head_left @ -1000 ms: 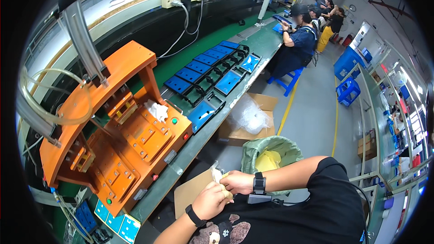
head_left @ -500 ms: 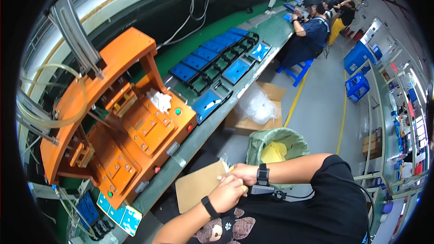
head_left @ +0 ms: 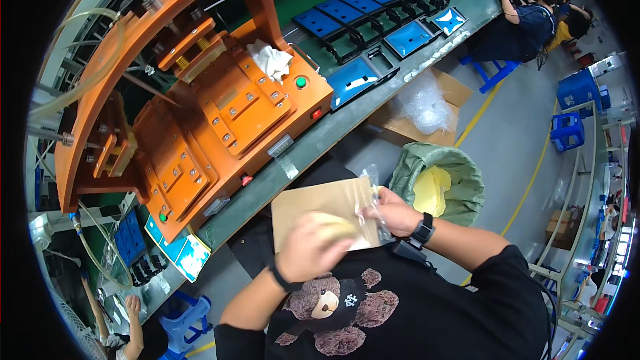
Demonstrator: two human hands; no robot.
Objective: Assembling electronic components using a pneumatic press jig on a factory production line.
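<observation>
A flat brown cardboard sheet (head_left: 293, 203) lies in front of my body, with a crinkled clear plastic bag (head_left: 369, 217) along its right side. My right hand (head_left: 398, 215) grips the bag's edge, fingers closed, a dark band on the wrist. Over the lower middle of the sheet, my left hand (head_left: 313, 243) is smeared by motion. Something pale yellow shows at its fingertips; whether it is worn or held is unclear. I cannot make out how closed those fingers are.
An orange press (head_left: 247, 113) with a white cloth (head_left: 270, 60) stands on the green bench (head_left: 290, 168). Blue panels (head_left: 410, 38) and black frames line the bench beyond. A lined bin (head_left: 443, 160) and a cardboard box (head_left: 460, 90) stand at right; co-workers sit farther off.
My hands were together at the sheet's right edge; now the left has come away leftward across the sheet. More of the plastic shows. The whole view has shifted.
</observation>
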